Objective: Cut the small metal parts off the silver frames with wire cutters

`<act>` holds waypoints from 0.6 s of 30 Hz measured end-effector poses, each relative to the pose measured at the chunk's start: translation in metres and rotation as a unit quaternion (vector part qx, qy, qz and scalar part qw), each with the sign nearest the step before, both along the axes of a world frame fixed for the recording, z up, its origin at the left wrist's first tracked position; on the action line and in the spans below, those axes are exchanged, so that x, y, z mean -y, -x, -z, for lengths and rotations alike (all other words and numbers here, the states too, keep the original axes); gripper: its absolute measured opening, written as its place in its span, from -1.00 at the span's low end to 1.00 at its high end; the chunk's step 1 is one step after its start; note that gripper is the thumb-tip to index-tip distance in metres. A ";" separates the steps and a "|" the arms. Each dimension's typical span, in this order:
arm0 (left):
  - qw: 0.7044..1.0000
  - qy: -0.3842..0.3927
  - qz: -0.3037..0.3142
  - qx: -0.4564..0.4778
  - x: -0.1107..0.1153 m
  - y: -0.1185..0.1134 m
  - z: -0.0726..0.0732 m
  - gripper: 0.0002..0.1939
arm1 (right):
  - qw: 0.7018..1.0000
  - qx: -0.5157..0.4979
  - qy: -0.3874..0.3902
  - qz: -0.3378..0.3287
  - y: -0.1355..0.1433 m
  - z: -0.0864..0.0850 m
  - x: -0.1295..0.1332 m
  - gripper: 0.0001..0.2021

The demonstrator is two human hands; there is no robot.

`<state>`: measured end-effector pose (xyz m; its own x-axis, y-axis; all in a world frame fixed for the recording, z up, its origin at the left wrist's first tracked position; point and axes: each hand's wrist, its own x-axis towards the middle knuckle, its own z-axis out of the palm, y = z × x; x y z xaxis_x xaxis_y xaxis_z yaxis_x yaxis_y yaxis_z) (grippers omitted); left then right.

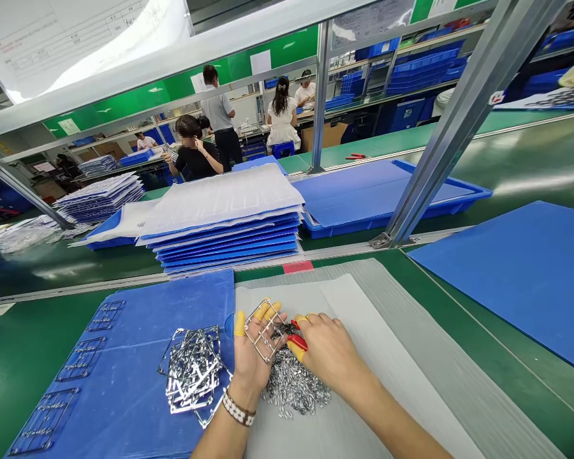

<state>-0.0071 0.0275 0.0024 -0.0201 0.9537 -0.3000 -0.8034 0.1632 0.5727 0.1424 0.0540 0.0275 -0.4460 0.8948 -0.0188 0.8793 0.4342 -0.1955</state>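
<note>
My left hand (249, 357) is palm up under a small rectangular metal frame (263, 331) with thin crossbars, gripping it. Yellow finger cots cover several of its fingertips. Red-handled pliers (297, 342) are in my right hand (328, 350), and their tips are hidden near the frame's right side. Below both hands, a heap of small silvery metal links (294, 382) lies on a grey sheet (358, 331). Left of my left wrist, a tangled pile of similar metal frames (194, 370) rests on a blue board (138, 382).
Separate frames (43, 421) line the blue board's left edge. Behind stands a tall stack of blue and white sheets (224, 217), beside a blue tray (354, 223). A slanted metal post (440, 146) rises at the right, near another blue board (521, 274). Several people sit or stand beyond.
</note>
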 end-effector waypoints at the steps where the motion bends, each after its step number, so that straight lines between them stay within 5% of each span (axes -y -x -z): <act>1: 1.000 -0.001 -0.002 -0.002 0.000 0.000 0.001 -0.41 | 1.000 0.002 -0.001 -0.001 0.001 0.000 0.000 -0.77; 18: 0.998 -0.004 -0.038 -0.054 0.003 -0.006 0.000 -0.45 | 0.999 0.018 -0.028 -0.014 0.010 -0.003 0.002 -0.84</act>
<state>-0.0015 0.0240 0.0029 -0.1247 0.9506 -0.2842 -0.7469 0.0986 0.6576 0.1320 0.0521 0.0309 -0.4710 0.8820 0.0141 0.8725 0.4682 -0.1396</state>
